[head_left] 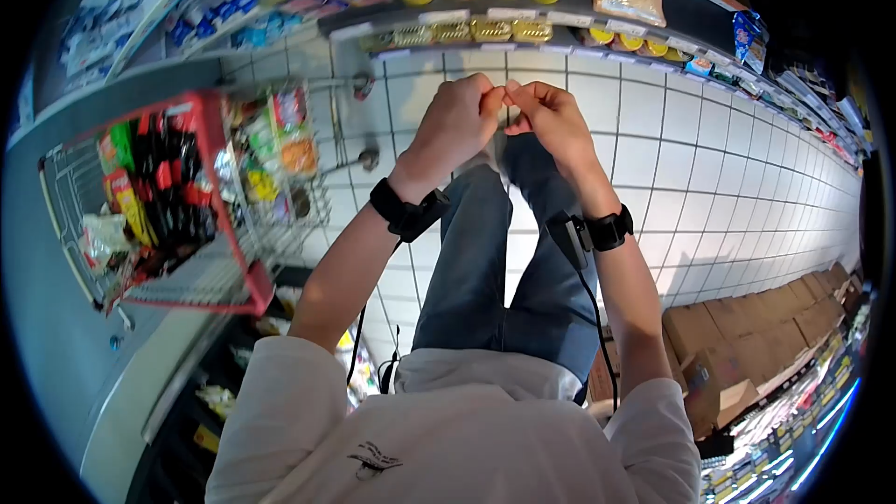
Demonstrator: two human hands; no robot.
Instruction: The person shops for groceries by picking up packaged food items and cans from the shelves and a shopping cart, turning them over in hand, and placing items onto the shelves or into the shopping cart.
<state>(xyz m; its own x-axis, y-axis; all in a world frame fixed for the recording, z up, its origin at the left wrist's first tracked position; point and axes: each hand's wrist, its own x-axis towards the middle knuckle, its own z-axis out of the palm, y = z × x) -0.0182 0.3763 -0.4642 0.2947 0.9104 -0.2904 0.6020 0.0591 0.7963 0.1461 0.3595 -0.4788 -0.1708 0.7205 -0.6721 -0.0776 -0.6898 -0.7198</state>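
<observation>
Fingers of the left hand and the right hand are pinched narrow, and their tips meet. I cannot tell if a small thing is held between them. The gold tin is straight ahead of the fingers, just past them, on the low shelf. Its long side runs left to right, across the way the arms point. Both hands are about as near to it. The shopping cart is left of the fingers, nearer the left hand. Brown boxes are behind and right.
</observation>
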